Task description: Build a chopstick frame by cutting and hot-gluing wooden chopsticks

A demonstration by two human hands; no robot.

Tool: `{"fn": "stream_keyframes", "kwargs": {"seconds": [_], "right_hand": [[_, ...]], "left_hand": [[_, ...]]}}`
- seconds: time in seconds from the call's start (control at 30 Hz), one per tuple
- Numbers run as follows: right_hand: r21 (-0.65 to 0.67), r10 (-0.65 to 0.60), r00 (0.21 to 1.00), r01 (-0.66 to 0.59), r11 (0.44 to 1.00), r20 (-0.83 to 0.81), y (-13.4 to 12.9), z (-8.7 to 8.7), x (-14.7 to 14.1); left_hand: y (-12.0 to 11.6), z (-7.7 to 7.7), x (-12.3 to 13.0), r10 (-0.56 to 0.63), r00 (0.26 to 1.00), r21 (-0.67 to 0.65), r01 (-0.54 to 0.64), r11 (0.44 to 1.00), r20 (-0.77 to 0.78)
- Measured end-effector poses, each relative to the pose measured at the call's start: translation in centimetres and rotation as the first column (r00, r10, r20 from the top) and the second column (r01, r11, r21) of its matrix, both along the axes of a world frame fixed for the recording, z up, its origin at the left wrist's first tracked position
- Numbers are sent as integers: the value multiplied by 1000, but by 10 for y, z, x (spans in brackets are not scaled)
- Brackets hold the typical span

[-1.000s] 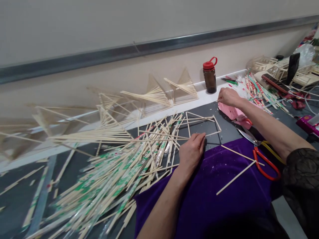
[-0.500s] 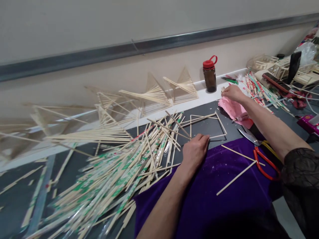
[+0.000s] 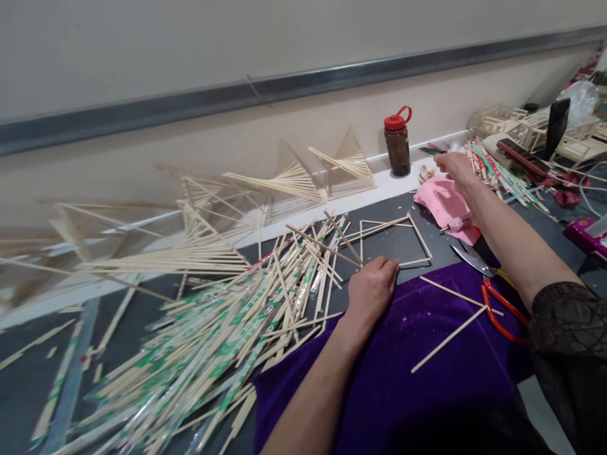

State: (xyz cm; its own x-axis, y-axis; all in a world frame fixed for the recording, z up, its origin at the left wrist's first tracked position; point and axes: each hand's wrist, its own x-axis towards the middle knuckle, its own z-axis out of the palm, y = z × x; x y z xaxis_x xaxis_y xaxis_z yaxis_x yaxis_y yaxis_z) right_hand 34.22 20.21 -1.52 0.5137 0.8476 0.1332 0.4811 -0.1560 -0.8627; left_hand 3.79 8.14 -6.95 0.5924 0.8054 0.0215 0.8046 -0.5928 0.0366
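My left hand (image 3: pixel 374 284) is closed at the near edge of a rectangular frame of thin wooden sticks (image 3: pixel 420 237), pressing it to the table. Its fingertips are partly hidden. Further back on the right, my right hand (image 3: pixel 455 169) reaches over a pink cloth (image 3: pixel 439 201), its fingers bunched on the green handle of a small dark-tipped tool (image 3: pixel 431 151); the hand covers much of it. A crumpled tan scrap (image 3: pixel 425 174) lies just left of that hand. Red-handled scissors (image 3: pixel 490 297) and two loose sticks (image 3: pixel 449 338) rest on a purple cloth (image 3: pixel 379 379) nearer me.
A large pile of wooden chopsticks (image 3: pixel 227 322), some in green-printed wrappers, spreads left of my left hand. Twisted stick models (image 3: pixel 272 180) stand along the wall. A brown bottle (image 3: pixel 398 151) with a red lid is at the back, and more wrapped sticks (image 3: pixel 502 170) lie right.
My right hand has moved right and slightly up, from the tan scrap to the green-handled tool. My left hand stays on the stick frame. The view has shifted slightly.
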Motion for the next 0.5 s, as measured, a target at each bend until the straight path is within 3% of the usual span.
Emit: {"fn": "stream_keyframes", "kwargs": {"seconds": [0.13, 0.4, 0.5], "right_hand": [[23, -161, 915, 182, 983, -371, -12, 14, 5], [27, -278, 868, 316, 948, -412, -23, 20, 25], [38, -267, 850, 318, 947, -453, -26, 21, 31]], "left_hand": [[0, 0, 0, -5, 1000, -6, 5, 1000, 16], [-1, 2, 2, 0, 1000, -17, 0, 1000, 14], [-1, 3, 3, 0, 1000, -17, 0, 1000, -6]]}}
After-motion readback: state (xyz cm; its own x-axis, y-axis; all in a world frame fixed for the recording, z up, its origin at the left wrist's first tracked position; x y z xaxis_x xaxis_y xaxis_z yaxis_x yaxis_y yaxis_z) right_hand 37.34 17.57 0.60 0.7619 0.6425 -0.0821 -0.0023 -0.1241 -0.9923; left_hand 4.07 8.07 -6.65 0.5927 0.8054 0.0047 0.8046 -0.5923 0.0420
